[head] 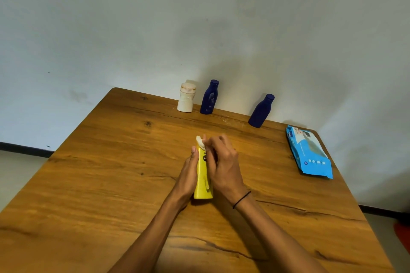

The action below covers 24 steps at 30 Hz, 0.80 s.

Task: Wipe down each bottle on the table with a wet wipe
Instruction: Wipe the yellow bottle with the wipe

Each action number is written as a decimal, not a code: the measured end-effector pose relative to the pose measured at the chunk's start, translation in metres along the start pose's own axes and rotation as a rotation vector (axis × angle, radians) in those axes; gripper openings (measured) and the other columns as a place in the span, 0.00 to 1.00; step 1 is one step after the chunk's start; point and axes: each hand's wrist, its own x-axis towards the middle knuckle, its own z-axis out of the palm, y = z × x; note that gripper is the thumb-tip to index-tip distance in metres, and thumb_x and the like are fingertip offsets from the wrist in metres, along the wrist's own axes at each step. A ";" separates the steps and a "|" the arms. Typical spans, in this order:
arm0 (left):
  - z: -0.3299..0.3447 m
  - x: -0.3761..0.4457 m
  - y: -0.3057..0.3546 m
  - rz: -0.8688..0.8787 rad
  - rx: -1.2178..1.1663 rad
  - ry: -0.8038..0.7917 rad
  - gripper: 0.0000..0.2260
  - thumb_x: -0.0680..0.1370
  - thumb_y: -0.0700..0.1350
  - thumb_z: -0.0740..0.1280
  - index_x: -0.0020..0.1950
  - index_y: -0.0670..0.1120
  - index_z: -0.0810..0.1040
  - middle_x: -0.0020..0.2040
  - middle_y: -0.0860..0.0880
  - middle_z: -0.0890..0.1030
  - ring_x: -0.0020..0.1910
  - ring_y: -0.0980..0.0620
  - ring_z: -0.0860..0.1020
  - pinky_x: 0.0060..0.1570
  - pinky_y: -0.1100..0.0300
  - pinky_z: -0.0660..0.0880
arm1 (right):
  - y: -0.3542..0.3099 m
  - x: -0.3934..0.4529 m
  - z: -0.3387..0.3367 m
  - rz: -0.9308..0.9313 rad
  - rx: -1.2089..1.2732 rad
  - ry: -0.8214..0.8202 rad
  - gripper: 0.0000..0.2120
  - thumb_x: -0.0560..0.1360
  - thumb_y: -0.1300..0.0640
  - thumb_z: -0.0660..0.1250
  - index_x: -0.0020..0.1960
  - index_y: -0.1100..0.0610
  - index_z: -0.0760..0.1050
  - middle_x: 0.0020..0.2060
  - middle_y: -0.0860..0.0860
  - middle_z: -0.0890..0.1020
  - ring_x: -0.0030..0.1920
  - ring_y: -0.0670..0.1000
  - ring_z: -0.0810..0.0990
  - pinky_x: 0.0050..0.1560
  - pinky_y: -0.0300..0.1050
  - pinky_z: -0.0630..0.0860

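Head view: left hand (188, 175) fingers wrapped round yellow bottle (202, 180) above worktop (111, 173); right hand (221, 162) fingers pinching white wet wipe (200, 141) against its cap end.

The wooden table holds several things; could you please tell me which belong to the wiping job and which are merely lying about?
Job: yellow plastic bottle, white wet wipe, two dark blue plastic bottles, cream white plastic bottle, blue wet-wipe pack.
Lying about: nothing else on the table.
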 end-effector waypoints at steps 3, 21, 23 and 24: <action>-0.003 0.001 -0.006 -0.038 -0.051 -0.003 0.31 0.76 0.75 0.59 0.66 0.58 0.84 0.59 0.46 0.88 0.59 0.48 0.86 0.50 0.60 0.83 | 0.001 0.008 -0.006 -0.020 -0.045 -0.050 0.04 0.84 0.60 0.64 0.57 0.58 0.77 0.52 0.50 0.74 0.48 0.45 0.77 0.47 0.43 0.79; -0.007 0.004 -0.002 -0.112 -0.234 0.011 0.29 0.83 0.67 0.55 0.71 0.51 0.82 0.51 0.40 0.85 0.48 0.41 0.83 0.54 0.42 0.80 | 0.012 -0.026 -0.028 -0.371 -0.223 -0.350 0.06 0.83 0.60 0.63 0.58 0.60 0.76 0.51 0.55 0.75 0.44 0.52 0.75 0.38 0.53 0.78; -0.005 0.003 -0.004 -0.143 -0.192 0.047 0.29 0.80 0.69 0.57 0.66 0.51 0.83 0.55 0.39 0.87 0.51 0.41 0.86 0.56 0.42 0.82 | 0.011 -0.013 -0.024 -0.294 -0.227 -0.275 0.06 0.83 0.59 0.66 0.58 0.59 0.75 0.51 0.55 0.75 0.43 0.52 0.76 0.38 0.54 0.79; -0.005 0.003 -0.004 -0.156 -0.182 0.070 0.29 0.78 0.70 0.58 0.63 0.51 0.83 0.54 0.40 0.87 0.51 0.43 0.86 0.54 0.44 0.83 | 0.009 -0.006 -0.023 -0.255 -0.215 -0.248 0.06 0.83 0.57 0.66 0.57 0.59 0.75 0.51 0.54 0.75 0.43 0.52 0.76 0.38 0.54 0.79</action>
